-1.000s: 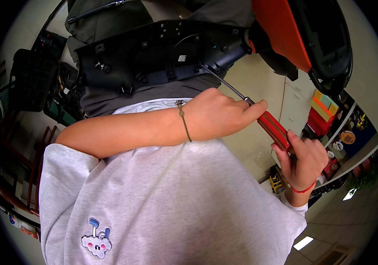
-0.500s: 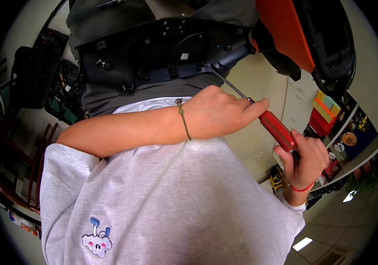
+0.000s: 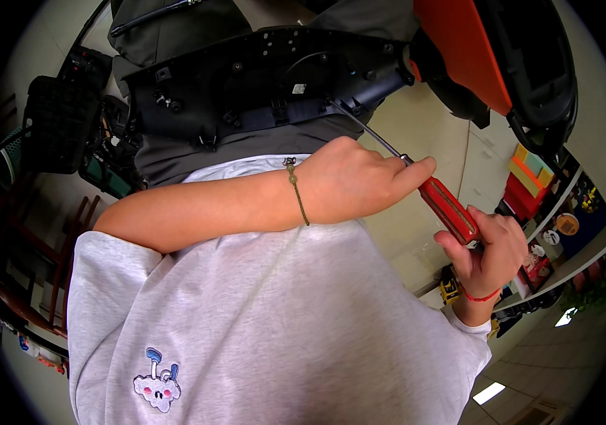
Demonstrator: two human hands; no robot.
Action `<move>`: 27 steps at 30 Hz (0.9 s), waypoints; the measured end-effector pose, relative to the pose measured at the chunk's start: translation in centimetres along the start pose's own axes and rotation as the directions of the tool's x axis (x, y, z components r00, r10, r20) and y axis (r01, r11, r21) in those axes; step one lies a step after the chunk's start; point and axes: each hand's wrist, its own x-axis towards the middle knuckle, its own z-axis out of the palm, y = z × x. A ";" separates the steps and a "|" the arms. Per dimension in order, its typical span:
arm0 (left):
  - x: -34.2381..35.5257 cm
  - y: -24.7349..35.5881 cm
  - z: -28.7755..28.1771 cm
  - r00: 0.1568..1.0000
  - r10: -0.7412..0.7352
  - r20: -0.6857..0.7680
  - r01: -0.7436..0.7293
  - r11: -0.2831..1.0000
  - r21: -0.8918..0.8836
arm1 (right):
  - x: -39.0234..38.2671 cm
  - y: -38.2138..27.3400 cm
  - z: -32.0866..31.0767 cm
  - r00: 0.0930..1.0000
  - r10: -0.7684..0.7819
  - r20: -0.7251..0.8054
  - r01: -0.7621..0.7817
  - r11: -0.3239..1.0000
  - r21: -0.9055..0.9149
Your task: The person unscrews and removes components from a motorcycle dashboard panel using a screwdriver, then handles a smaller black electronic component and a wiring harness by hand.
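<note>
A screwdriver with a red handle (image 3: 449, 207) and a thin metal shaft (image 3: 367, 131) points up-left, its tip at a black plastic panel (image 3: 260, 78) on the underside of a vehicle. My left hand (image 3: 356, 180), with a thin bracelet on the wrist, is closed around the shaft where it meets the handle. My right hand (image 3: 487, 255), with a red band at the wrist, grips the lower end of the red handle. My grey T-shirt (image 3: 260, 333) with a small cloud patch fills the lower part of the view.
An orange body panel (image 3: 462, 49) and a black curved part (image 3: 536, 78) hang at the upper right. A black crate (image 3: 59, 124) and dark clutter sit at the left. Coloured boxes (image 3: 526, 184) stand on shelves at the right.
Both hands stay on the screwdriver. My right hand has shifted slightly on the red handle; the tip remains at the black panel.
</note>
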 end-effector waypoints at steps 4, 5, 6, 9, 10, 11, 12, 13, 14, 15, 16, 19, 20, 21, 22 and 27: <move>-0.3 0.0 0.0 1.000 -0.015 0.018 0.016 1.000 -0.008 | 1.4 1.0 0.6 0.983 -0.179 -0.039 0.183 0.973 0.142; -0.4 0.0 0.1 1.000 -0.022 0.007 0.022 1.000 -0.013 | 1.4 1.4 0.8 0.971 -0.236 -0.042 0.240 0.957 0.162; -0.5 0.0 0.2 1.000 -0.029 -0.004 0.029 0.999 -0.018 | 1.4 1.6 1.0 0.955 -0.292 -0.047 0.296 0.938 0.182; -0.2 -0.2 0.0 0.998 -0.050 -0.026 0.050 0.999 -0.015 | 0.7 0.6 0.1 0.993 -0.113 -0.020 0.113 0.993 0.045; -0.2 -0.2 0.1 0.999 -0.048 -0.024 0.047 0.999 -0.022 | 0.5 0.4 0.0 0.999 -0.039 -0.012 0.039 0.999 -0.020; -0.3 -0.3 0.3 0.999 -0.043 -0.020 0.043 0.999 -0.028 | 0.5 0.5 0.5 0.995 -0.054 -0.083 0.056 0.998 0.022; -0.3 -0.3 0.4 0.999 -0.039 -0.017 0.038 0.999 -0.033 | 0.5 0.6 0.9 0.992 -0.067 -0.103 0.073 0.995 0.063; -0.3 -0.3 0.3 0.999 -0.037 -0.008 0.037 0.999 -0.031 | 0.6 0.7 1.1 0.989 -0.079 -0.123 0.092 0.990 0.104; -0.3 -0.2 0.1 0.999 -0.037 0.004 0.037 0.999 -0.026 | 0.8 0.9 1.4 0.985 -0.091 -0.147 0.112 0.983 0.146; -0.4 -0.2 0.0 0.999 -0.036 0.015 0.037 0.999 -0.021 | 1.1 1.1 1.6 0.979 -0.149 -0.141 0.175 0.967 0.187; -0.4 -0.3 0.0 0.999 -0.034 0.016 0.035 0.999 -0.023 | 1.4 1.3 1.7 0.968 -0.208 -0.138 0.235 0.945 0.228; -0.5 -0.4 0.2 0.999 -0.047 0.015 0.047 0.999 -0.016 | 1.1 1.5 1.6 0.979 -0.173 -0.109 0.191 0.964 0.183; -0.3 -0.3 0.0 0.998 -0.054 0.012 0.054 0.999 -0.005 | 0.7 1.4 1.4 0.987 -0.124 -0.100 0.137 0.981 0.135; -0.1 -0.3 -0.1 0.998 -0.061 0.010 0.061 0.998 0.006 | -0.1 0.9 1.0 0.998 -0.001 -0.055 0.005 0.998 0.061; -0.1 -0.2 0.0 0.998 -0.063 0.007 0.063 0.998 0.004 | -0.3 1.1 1.5 0.995 0.008 -0.097 0.000 0.997 0.081; -0.1 -0.5 0.2 0.998 -0.037 0.046 0.036 0.999 0.016 | 0.1 1.8 3.2 0.975 -0.034 -0.219 0.099 0.952 0.290</move>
